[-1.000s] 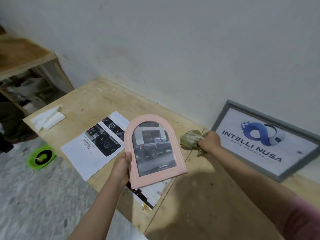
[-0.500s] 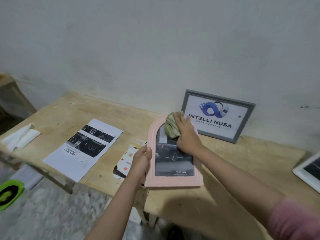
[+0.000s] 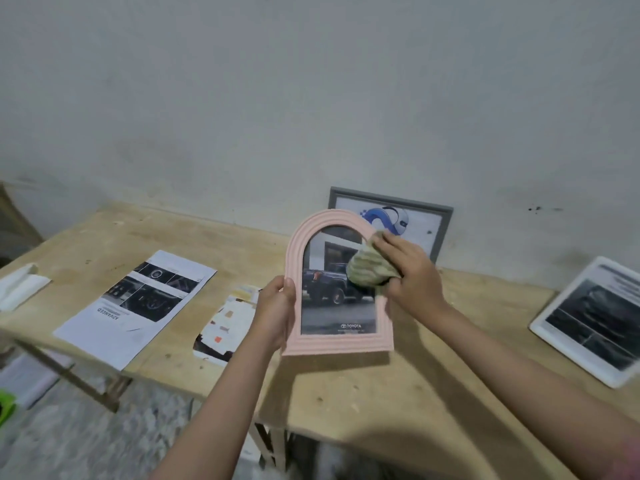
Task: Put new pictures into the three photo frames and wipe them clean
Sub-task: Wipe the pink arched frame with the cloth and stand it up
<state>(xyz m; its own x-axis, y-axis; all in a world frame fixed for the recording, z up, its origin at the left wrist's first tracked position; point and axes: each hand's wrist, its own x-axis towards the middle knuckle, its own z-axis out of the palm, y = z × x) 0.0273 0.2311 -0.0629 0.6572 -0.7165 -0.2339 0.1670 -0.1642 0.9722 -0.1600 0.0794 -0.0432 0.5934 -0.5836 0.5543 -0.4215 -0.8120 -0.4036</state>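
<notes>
— What do I have on the head view?

— I see the left hand (image 3: 277, 308) with its grip curled round the left edge of the pink arched frame (image 3: 337, 344), thumb on the front, holding it upright over the counter (image 3: 363, 403). The frame sits about centre, and a picture of a dark pickup with a Toyota logo is inside it.

— And the other hand?

— The right hand (image 3: 410, 271), at 3 o'clock of the frame, has its grip closed on a bunched greenish cloth (image 3: 369, 270) and presses it against the frame's glass, upper right part, over the truck.

— The other frames?

— At 12 o'clock from the pink one, a grey frame (image 3: 445, 225) leans against the wall (image 3: 311, 98), partly hidden behind the arch and the right hand; a blue logo shows in it. Far out at 3 o'clock a white frame (image 3: 554, 341) lies flat on the counter with a dark print in it.

— Loose papers?

— At 9 o'clock, a printed sheet (image 3: 107, 336) with car-interior photos lies flat. Between it and the left hand there's a cut picture scrap (image 3: 228, 320). At the far 9 o'clock edge I see folded white tissue (image 3: 20, 285).
</notes>
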